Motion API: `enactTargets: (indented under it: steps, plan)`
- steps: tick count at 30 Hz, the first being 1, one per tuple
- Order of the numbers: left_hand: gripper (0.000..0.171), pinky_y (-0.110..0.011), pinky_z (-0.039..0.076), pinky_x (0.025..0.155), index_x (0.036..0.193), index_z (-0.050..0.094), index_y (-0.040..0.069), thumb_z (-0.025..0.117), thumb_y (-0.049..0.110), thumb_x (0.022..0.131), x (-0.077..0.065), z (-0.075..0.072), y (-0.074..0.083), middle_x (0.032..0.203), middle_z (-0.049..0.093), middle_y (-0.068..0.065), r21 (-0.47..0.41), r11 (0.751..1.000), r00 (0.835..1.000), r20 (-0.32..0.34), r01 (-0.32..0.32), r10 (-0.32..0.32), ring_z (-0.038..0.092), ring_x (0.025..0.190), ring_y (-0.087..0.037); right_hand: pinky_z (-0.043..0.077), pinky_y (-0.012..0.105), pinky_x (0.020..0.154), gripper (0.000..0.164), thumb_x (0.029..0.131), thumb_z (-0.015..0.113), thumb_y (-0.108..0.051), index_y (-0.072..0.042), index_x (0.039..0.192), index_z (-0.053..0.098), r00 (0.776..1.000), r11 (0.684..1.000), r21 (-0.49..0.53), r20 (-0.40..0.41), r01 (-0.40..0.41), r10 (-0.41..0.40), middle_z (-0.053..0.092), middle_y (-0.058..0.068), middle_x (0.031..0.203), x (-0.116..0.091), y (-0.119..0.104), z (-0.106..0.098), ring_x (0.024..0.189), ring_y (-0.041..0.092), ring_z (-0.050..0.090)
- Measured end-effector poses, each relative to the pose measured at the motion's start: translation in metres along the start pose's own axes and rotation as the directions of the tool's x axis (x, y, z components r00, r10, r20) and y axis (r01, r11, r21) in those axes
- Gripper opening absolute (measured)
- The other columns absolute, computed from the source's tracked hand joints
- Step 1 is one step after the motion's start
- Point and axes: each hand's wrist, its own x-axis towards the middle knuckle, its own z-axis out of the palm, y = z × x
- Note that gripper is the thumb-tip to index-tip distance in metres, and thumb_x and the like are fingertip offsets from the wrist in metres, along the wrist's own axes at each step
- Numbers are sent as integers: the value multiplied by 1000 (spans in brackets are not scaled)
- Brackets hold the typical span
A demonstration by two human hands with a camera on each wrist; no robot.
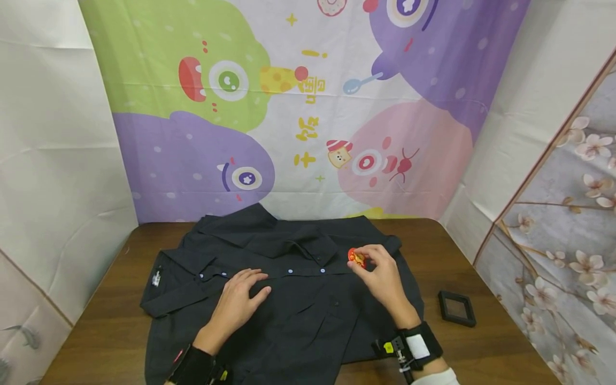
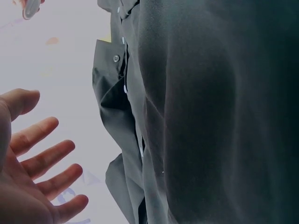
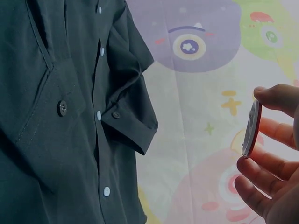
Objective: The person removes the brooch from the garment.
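Observation:
A black button-up shirt (image 1: 298, 310) lies spread on the table, its collar folded and its white buttons in a row across the middle. My right hand (image 1: 385, 278) pinches a round badge (image 1: 356, 259), red with a gold design, above the shirt's right part. Seen edge-on in the right wrist view, the badge (image 3: 252, 128) has a thin red rim and a metallic back, and it stands between thumb and fingers. Over the shirt's left middle, my left hand (image 1: 236, 302) holds nothing, its fingers loosely spread. The left wrist view shows that hand (image 2: 32, 172) palm side.
A small black square frame (image 1: 443, 306) lies on the brown wooden table (image 1: 491, 347) to the right of the shirt. Behind the table hangs a cartoon-printed cloth (image 1: 298, 187), with a flower-patterned panel (image 1: 568, 235) on the right.

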Motion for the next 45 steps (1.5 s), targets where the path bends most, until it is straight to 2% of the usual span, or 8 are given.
enactTargets:
  steps: [12,21,31,41,45]
  plan:
    - [33,-61,39,105,116,70,8,72,27,88,0,3,1,127,65,-14,3,1000,1000,4,-13,13,52,128,-38,55,42,78,29,75,84,-16,-6,101,73,1000,1000,-13,-18,-2,2,66,11,103,0,5,-6,90,25,64]
    - [33,-61,39,105,115,70,8,71,27,88,0,1,0,126,65,-15,-6,1000,1000,-10,-14,14,53,127,-38,56,49,76,29,75,84,-16,-5,100,73,998,1000,7,-49,29,-28,66,13,104,7,7,-11,90,28,66]
    - [33,-59,42,103,116,69,9,72,26,88,1,-1,-3,126,65,-14,3,1000,999,-27,-27,27,55,125,-36,56,39,74,30,73,85,-15,-5,99,74,997,999,-24,-78,21,-23,66,12,102,4,13,-15,88,26,67]
    - [34,-57,43,102,116,70,8,72,25,87,1,2,-2,126,65,-15,-5,1000,999,-17,-28,27,56,124,-36,56,46,73,30,72,86,-12,-3,99,74,995,1000,-14,-99,14,-15,66,13,101,2,19,-22,86,26,67]
    - [33,-57,43,102,115,70,8,72,25,87,1,2,-2,125,65,-15,-6,999,999,-23,-33,33,56,124,-36,55,37,72,30,71,86,-12,-5,97,74,990,999,-25,-135,34,-37,67,11,100,0,22,-26,84,23,65]
